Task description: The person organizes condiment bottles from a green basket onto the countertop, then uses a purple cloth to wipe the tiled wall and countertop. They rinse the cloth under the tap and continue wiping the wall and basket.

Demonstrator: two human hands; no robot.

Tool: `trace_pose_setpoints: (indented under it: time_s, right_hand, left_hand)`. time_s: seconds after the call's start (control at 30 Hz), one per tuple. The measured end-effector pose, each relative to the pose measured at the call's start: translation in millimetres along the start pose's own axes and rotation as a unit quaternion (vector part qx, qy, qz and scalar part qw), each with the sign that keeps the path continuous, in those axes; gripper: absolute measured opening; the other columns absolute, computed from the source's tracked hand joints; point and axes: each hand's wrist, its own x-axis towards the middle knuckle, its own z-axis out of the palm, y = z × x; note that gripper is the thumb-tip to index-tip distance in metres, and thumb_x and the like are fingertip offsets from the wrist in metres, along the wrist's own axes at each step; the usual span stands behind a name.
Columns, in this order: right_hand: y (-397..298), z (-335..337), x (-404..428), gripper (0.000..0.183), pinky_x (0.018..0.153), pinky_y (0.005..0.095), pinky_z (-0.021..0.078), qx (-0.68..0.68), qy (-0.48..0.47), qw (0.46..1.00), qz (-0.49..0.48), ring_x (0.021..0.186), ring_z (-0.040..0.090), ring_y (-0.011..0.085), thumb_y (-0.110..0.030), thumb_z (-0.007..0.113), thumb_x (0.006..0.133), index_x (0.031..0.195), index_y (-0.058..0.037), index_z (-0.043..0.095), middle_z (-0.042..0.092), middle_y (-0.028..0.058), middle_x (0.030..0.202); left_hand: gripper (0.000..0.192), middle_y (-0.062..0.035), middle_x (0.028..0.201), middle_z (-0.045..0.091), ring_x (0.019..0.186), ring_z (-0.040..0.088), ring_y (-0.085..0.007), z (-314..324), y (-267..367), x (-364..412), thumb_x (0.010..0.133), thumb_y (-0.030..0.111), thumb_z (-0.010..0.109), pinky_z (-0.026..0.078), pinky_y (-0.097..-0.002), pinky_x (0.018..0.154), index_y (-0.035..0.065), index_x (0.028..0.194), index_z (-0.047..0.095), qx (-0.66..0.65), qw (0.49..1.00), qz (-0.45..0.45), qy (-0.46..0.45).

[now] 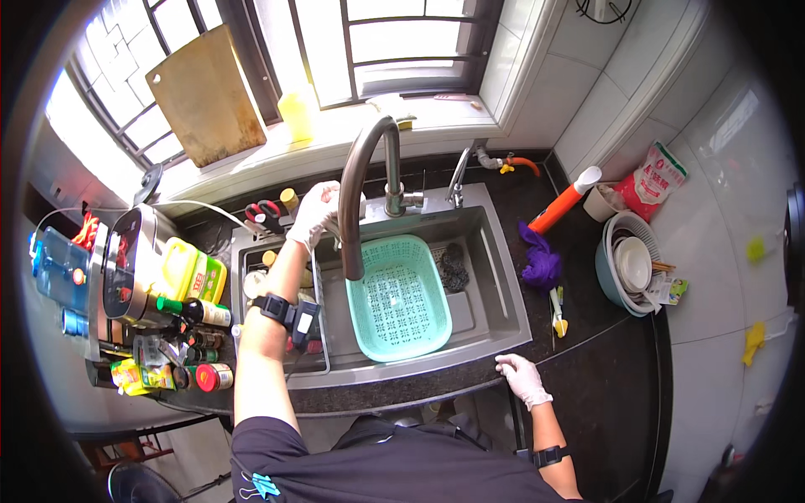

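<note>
My left hand (319, 212), in a thin white glove, reaches to the back of the sink beside the curved faucet (371, 163). The faucet's neck covers part of its fingers, so what they hold or touch is hidden. Below the spout, a mint-green plastic basket (402, 295) with a perforated bottom sits in the stainless-steel sink (484, 314). A dark scouring pad (454, 267) lies right of the basket. My right hand (522, 380), gloved too, rests at the counter's front edge with loosely bent fingers and nothing visible in it.
Bottles, jars and a rice cooker (129, 264) crowd the left counter. At right are a purple cloth (541, 259), an orange tube (556, 210), a peeler (557, 314) and a basin (607, 276) of bowls. A cutting board (207, 97) leans against the window.
</note>
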Motion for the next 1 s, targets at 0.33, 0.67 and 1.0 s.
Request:
trace_pose_setpoints:
  time_s: [0.33, 0.67, 1.0]
  right_hand:
    - [-24.3, 18.7, -8.8, 0.024, 0.092, 0.0382, 0.0528, -0.049, 0.051, 0.997, -0.025, 0.105, 0.068, 0.0293, -0.019, 0.061, 0.092, 0.112, -0.0095, 0.071, 0.072, 0.0119, 0.111]
    - [-18.9, 18.5, -9.4, 0.022, 0.089, 0.0408, 0.0539, -0.082, 0.105, 0.989, -0.069, 0.104, 0.067, 0.0314, -0.02, 0.058, 0.095, 0.109, -0.0091, 0.071, 0.071, 0.0122, 0.11]
    - [-50.4, -66.9, 120.8, 0.089, 0.101, 0.0522, 0.0425, -0.225, 0.439, 0.864, -0.095, 0.123, 0.049, 0.0419, -0.039, 0.082, 0.073, 0.148, -0.0127, 0.04, 0.052, 0.0249, 0.132]
  left_hand:
    - [0.038, -0.0084, 0.12, 0.064, 0.103, 0.062, -0.0155, -7.9, -18.1, 174.2, 0.091, 0.006, 0.063, 0.051, -0.0311, 0.09, 0.0027, 0.129, 0.058, -0.264, 0.964, 0.007, 0.044]
    - [0.046, -0.0098, 0.138, 0.056, 0.127, 0.055, -0.0225, 15.5, -104.4, 42.7, 0.093, 0.017, 0.063, 0.045, -0.0367, 0.106, 0.0054, 0.137, 0.054, -0.298, 0.944, -0.128, 0.052]
    - [0.034, -0.0062, 0.123, 0.061, 0.104, 0.062, -0.0191, 119.7, -63.3, -167.8, 0.093, 0.01, 0.057, 0.05, -0.0301, 0.087, 0.0034, 0.125, 0.061, -0.224, 0.915, -0.335, -0.032]
